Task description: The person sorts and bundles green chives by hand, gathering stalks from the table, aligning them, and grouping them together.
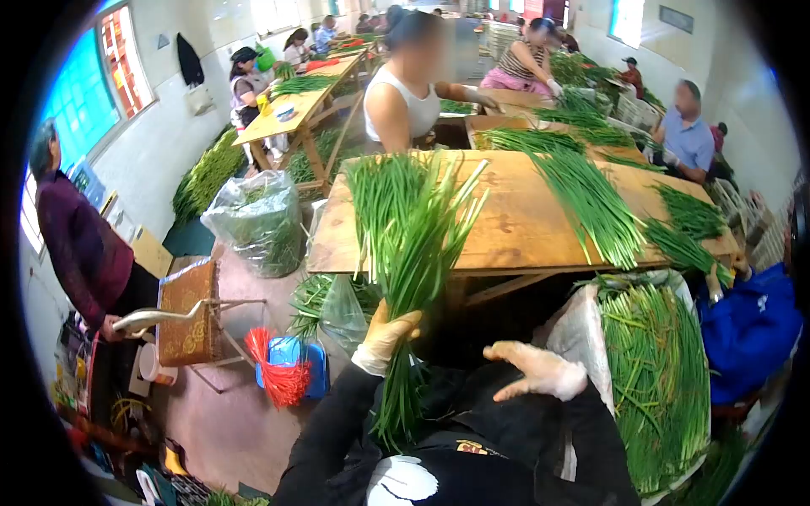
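Note:
My left hand [386,336], in a pale thin glove, is wrapped round an upright bunch of garlic chives [422,253] in front of my body. Leaf tips hang below the fist, and the pale stalk ends point up and away from me. Behind that bunch, more garlic chives [380,190] lie on the left part of the wooden table [498,223]. My right hand [536,371], also gloved, is held out empty with its fingers spread, between the bunch and a large lined container [595,337] full of loose garlic chives [654,379].
Another pile of chives [591,202] lies across the table's right side. At the right edge a person in blue [751,329] handles chives. On the floor to the left are red ties [278,367] on a blue stool [316,367], a chair [187,312] and a clear bag [257,223].

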Tool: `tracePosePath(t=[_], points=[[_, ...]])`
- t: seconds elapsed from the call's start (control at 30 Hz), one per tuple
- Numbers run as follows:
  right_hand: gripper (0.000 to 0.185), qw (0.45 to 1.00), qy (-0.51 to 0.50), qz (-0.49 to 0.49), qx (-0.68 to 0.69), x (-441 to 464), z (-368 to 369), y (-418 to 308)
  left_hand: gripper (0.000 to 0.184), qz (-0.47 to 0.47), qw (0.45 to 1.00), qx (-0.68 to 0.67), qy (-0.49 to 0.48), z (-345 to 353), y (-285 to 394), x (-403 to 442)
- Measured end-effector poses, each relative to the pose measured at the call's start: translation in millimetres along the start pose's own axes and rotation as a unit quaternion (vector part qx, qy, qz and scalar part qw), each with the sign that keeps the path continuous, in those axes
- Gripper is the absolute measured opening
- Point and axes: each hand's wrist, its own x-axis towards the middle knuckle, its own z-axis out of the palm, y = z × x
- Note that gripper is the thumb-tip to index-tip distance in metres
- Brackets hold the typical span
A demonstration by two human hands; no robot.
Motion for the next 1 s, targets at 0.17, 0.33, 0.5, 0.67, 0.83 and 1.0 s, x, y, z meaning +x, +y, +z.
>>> tracePosePath(t=[0.17,0.33,0.5,0.67,0.83,1.0], points=[[0.060,0.951,0.300,0.020,0.074,51.9,-26.6,-34.7,0.043,-0.033,0.998,0.023,-0.055,18.1,-7.2,-14.1],[0.051,0.904,0.330,0.046,-0.268,102.1,-24.4,-40.7,0.039,-0.055,0.993,0.055,-0.090,29.2,-14.1,-23.4],[0.034,0.963,0.124,-0.183,-0.153,84.4,21.8,-33.2,0.039,0.000,0.998,0.045,-0.039,27.5,-8.8,-19.8],[0.021,0.965,-0.096,-0.021,0.241,56.5,-46.9,-77.6,0.042,-0.021,0.996,0.055,-0.061,27.0,-9.8,-22.8],[0.041,0.948,0.304,0.088,-0.012,90.9,-76.4,-60.3,0.044,0.009,0.993,0.030,-0.117,26.5,-26.6,-21.1],[0.016,0.914,0.341,-0.152,-0.160,98.1,-32.5,-29.7,0.049,0.013,0.994,0.075,-0.082,35.8,-20.9,-21.5]])
